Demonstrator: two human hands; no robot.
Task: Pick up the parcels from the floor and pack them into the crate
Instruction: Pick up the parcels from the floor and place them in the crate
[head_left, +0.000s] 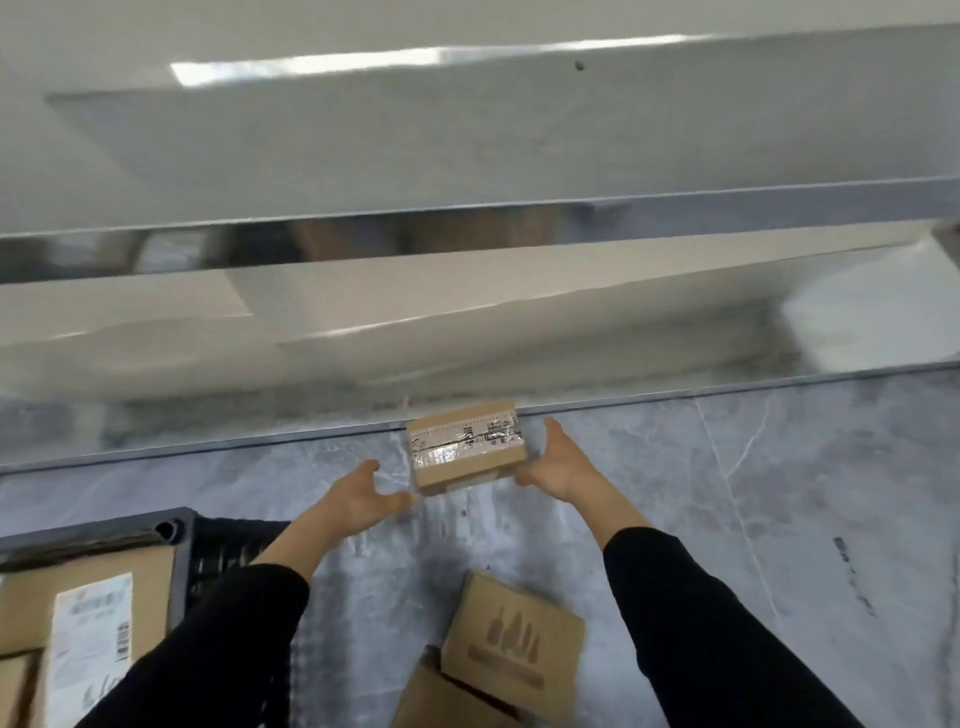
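Note:
A small taped cardboard parcel (467, 446) lies on the grey floor against the metal base of a wall unit. My left hand (366, 493) is spread open just to its lower left, thumb near its corner. My right hand (558, 464) is at its right side, fingers apart and touching its lower right edge. Neither hand has closed on it. A dark plastic crate (182, 561) at the lower left holds a labelled parcel (91, 639) and another box.
A printed cardboard box (514, 642) lies on the floor between my arms, over a second box (447, 699). A mirrored metal plinth (208, 447) and white panels run across behind. Grey marble floor extends to the right.

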